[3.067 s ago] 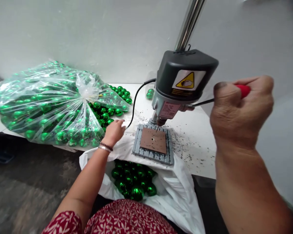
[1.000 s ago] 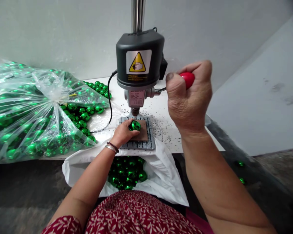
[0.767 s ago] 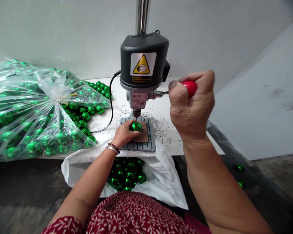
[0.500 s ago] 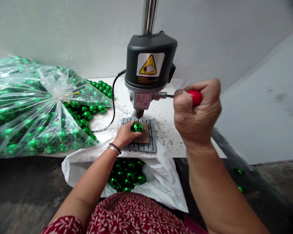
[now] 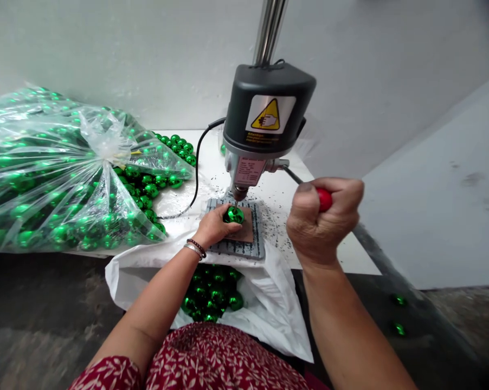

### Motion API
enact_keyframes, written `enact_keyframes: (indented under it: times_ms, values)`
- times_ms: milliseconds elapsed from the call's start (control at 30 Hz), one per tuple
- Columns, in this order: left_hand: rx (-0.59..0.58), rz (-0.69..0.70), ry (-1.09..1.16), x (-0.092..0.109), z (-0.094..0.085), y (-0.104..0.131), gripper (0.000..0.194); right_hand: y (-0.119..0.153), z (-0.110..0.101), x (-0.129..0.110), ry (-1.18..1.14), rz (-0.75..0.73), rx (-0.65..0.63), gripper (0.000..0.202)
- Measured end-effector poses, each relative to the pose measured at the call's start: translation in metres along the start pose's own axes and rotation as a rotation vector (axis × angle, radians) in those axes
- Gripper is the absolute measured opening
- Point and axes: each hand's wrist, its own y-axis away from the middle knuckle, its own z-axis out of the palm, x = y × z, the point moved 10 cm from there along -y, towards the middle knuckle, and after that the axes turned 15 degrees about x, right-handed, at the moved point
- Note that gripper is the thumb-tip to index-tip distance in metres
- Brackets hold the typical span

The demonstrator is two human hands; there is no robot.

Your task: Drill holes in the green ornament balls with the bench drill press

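Note:
My left hand (image 5: pixel 215 225) pinches a shiny green ball (image 5: pixel 234 215) between thumb and fingers. The ball rests on a brown board (image 5: pixel 246 230) lying over the grey slotted base plate (image 5: pixel 236 250) of a drill press (image 5: pixel 269 108). Directly above the ball is the drill's chuck (image 5: pixel 240 193), its thin bit reaching the ball's top; how deep it sits I cannot tell. At the right, my right hand (image 5: pixel 325 219) is closed around the red knob (image 5: pixel 324 200) of the press's feed lever (image 5: pixel 293 174).
A clear plastic bag (image 5: pixel 106 146) full of green balls covers the table's left side, beside loose balls (image 5: pixel 175 145). Below the table edge a white sack (image 5: pixel 269 303) holds more balls. Dark shavings litter the white tabletop (image 5: pixel 283 208). A black cord (image 5: pixel 197 179) curves left of the drill.
My right hand has pulled the lever's red knob downward, and the lever now slopes down. My left hand still holds the ball on the board. The whole view has shifted slightly.

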Motion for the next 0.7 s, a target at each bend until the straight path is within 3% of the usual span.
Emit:
enact_keyframes:
  times_ms: [500,600,700]
  values:
    - [-0.026,-0.023,-0.006,0.007,-0.006,0.004,0.047,0.03,-0.006,0.002,-0.082,-0.154,0.032,0.004]
    - [-0.027,-0.013,0.002,0.008,-0.005,0.003,0.045,0.016,-0.004,0.0,-0.082,-0.131,0.052,0.007]
    - [-0.014,-0.013,0.015,0.01,-0.006,0.003,0.05,-0.021,0.011,-0.003,-0.055,-0.04,0.056,0.015]
